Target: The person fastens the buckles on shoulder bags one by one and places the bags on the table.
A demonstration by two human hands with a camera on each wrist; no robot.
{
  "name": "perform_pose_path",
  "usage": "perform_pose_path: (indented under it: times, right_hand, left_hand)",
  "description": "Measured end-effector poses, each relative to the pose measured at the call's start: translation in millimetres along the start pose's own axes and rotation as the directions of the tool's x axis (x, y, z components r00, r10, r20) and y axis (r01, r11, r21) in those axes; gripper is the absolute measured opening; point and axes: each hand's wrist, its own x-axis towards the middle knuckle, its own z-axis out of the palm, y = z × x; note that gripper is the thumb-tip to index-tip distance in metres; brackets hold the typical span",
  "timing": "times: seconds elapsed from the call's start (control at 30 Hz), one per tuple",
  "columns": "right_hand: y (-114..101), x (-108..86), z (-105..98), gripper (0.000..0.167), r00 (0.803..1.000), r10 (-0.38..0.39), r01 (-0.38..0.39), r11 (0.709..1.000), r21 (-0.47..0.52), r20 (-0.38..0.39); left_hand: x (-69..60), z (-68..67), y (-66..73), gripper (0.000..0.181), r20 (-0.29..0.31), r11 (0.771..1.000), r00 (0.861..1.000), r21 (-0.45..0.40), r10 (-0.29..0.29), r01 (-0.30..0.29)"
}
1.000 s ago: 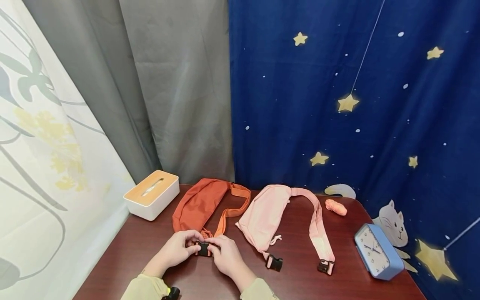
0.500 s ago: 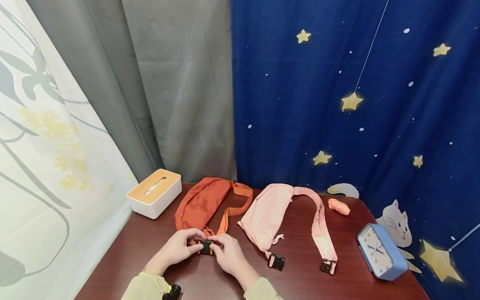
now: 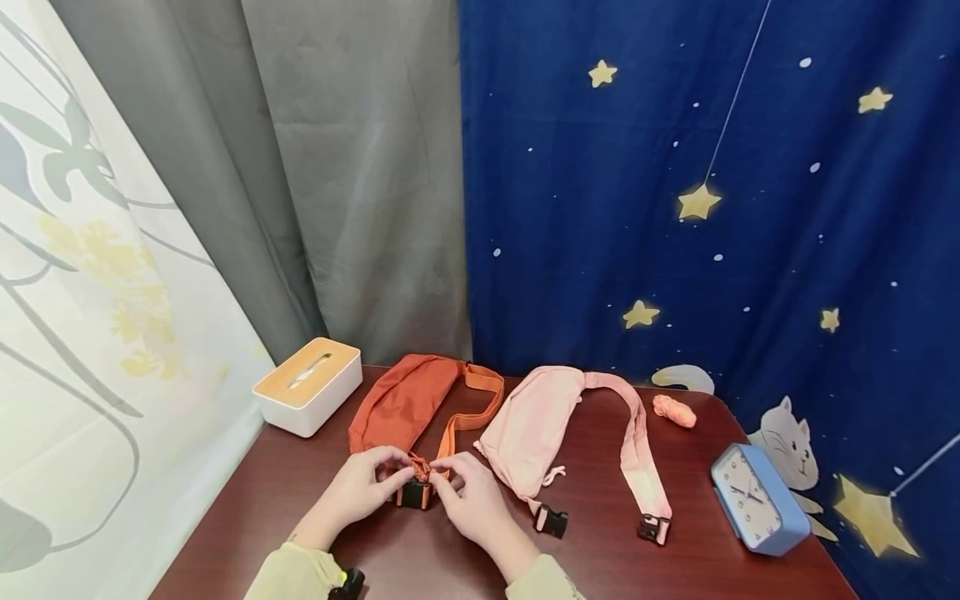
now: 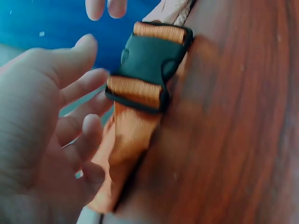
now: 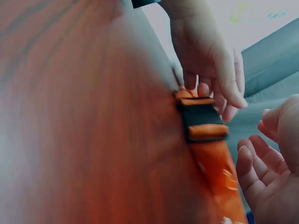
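A rust-red waist bag (image 3: 405, 404) lies on the dark wooden table, its orange strap (image 4: 133, 135) running to a black side-release buckle (image 4: 152, 58). Both halves of that buckle are joined, with orange webbing at each end. My left hand (image 3: 367, 482) is at the buckle's left, fingers loosely bent and thumb apart; one fingertip lies close to its edge, and whether it touches I cannot tell. On the other side, my right hand (image 5: 280, 186) stands off the buckle with relaxed fingers and nothing in them.
Right of the red bag lies a pink waist bag (image 3: 528, 433) with its buckle parted, one half (image 3: 551, 522) apart from the other (image 3: 652, 529). A tissue box (image 3: 307, 400), a blue clock (image 3: 757, 500) and a pink-orange bundle (image 3: 673, 412) stand around.
Both hands have come off the orange strap's buckle, which they held between their fingers before. The right hand has shifted slightly right, and the joined buckle shows more fully.
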Motion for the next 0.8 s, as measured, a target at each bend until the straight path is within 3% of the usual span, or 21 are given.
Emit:
perform_pose_path:
  times: [0.17,0.37,0.63,0.7,0.8]
  right_hand:
    - [3,-1.2,-36,0.022,1.0,-0.002,0.001,0.999,-0.044,-0.026]
    - [15,-4.2,-88,0.025,0.998,0.031,-0.036,0.994,-0.107,-0.049]
    - [58,-20.8,-172,0.024,0.994,-0.08,0.058,0.968,-0.242,-0.08]
    - [68,-27.8,-193,0.023,0.995,-0.059,0.034,0.961,-0.274,-0.084]
    - [79,-39.3,-222,0.022,0.996,0.039,-0.059,0.955,-0.29,-0.075]
  left_hand:
    - [8.7,3.3,17.9,0.017,-0.084,0.999,0.995,-0.003,0.046,-0.046]
    - [23.9,19.2,41.2,0.02,-0.112,0.979,0.973,0.027,0.203,-0.201]
    - [39.9,43.0,74.5,0.026,-0.013,0.939,0.941,0.08,0.338,-0.336]
    - [42.8,49.8,84.1,0.029,0.023,0.927,0.932,0.095,0.362,-0.362]
    - [45.2,60.2,97.2,0.033,0.077,0.912,0.918,0.108,0.39,-0.396]
